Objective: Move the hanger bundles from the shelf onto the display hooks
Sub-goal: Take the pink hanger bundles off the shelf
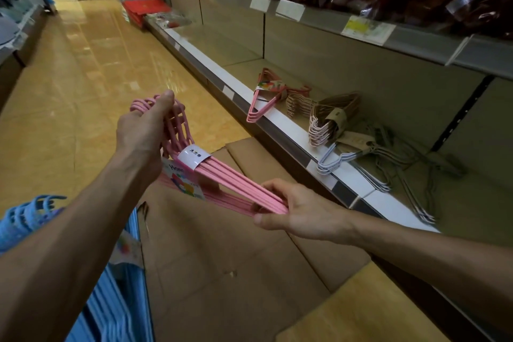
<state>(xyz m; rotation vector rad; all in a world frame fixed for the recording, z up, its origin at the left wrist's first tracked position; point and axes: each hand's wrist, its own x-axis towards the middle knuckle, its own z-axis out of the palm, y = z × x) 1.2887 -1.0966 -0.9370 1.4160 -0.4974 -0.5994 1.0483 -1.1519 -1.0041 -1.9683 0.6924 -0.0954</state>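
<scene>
A pink hanger bundle [222,178] with a white paper band is held in the air between both hands, in front of the shelf. My left hand [144,128] grips its hook end at the upper left. My right hand [299,211] pinches its shoulder end at the lower right. On the shelf [277,116] to the right lie more bundles: a pink one [266,97], a beige one [327,122] and a white one [347,158]. A blue hanger bundle [30,214] hangs by my left forearm. No display hooks are visible.
Flattened cardboard boxes [236,258] cover the floor below my hands. The upper shelf [361,28] carries dark red packaged goods and price labels. A tiled aisle [91,64] runs away to the upper left, with red and green goods at its far end.
</scene>
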